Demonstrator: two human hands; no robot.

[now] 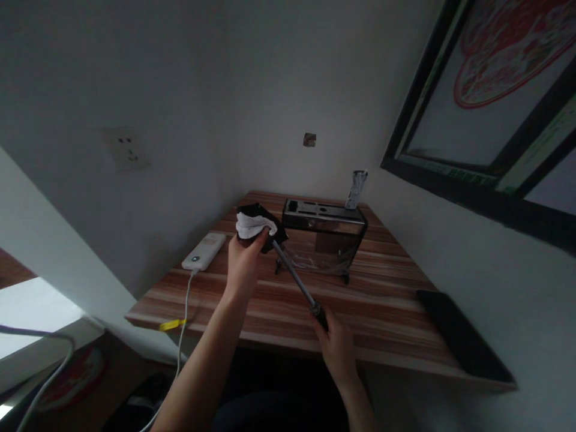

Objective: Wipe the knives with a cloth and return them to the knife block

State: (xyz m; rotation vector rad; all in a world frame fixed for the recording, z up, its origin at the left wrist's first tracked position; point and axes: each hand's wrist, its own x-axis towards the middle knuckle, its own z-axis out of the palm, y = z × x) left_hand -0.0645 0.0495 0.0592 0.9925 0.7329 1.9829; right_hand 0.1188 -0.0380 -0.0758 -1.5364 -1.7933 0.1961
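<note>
My left hand [243, 257] is closed around a white cloth [251, 225] pressed on the black head [265, 223] at the far end of a thin metal rod [294, 281]. My right hand [336, 345] grips the rod's dark handle near the table's front edge. The rod slants up and to the left over a wooden table [387, 288], just in front of a clear box with a black slotted lid [323, 239].
A white power bank [204, 252] lies at the table's left edge, its cable [183, 324] hanging down with a yellow tag. A dark flat slab [461, 339] lies at the right. A silvery packet [357, 188] leans on the back wall. A framed picture [486, 108] hangs right.
</note>
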